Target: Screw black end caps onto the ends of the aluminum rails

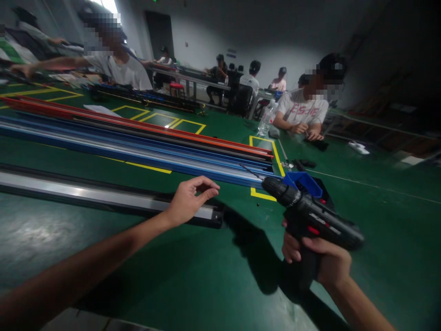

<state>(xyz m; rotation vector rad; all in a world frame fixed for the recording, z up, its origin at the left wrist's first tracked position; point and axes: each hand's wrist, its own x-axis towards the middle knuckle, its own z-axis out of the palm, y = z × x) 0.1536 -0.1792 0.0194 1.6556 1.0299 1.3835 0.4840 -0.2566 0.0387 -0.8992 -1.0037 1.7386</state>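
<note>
My right hand (319, 257) is wrapped round the handle of a black cordless drill (315, 218). The drill is raised over the table, its thin bit pointing up and to the left. My left hand (191, 200) hovers over the right end of a long black-edged metal profile (103, 192), thumb and fingertips drawn together in a pinch. Whatever sits between those fingertips, if anything, is too small to make out. Behind the drill's chuck stands a small blue bin (305, 183), partly hidden by the drill.
Long blue profiles (144, 146) and orange profiles (165, 131) lie across the green table (213, 285), beyond the near one. A water bottle (268, 118) stands farther back. Co-workers sit across the table, one at the right (303, 108) and one at the left (120, 69).
</note>
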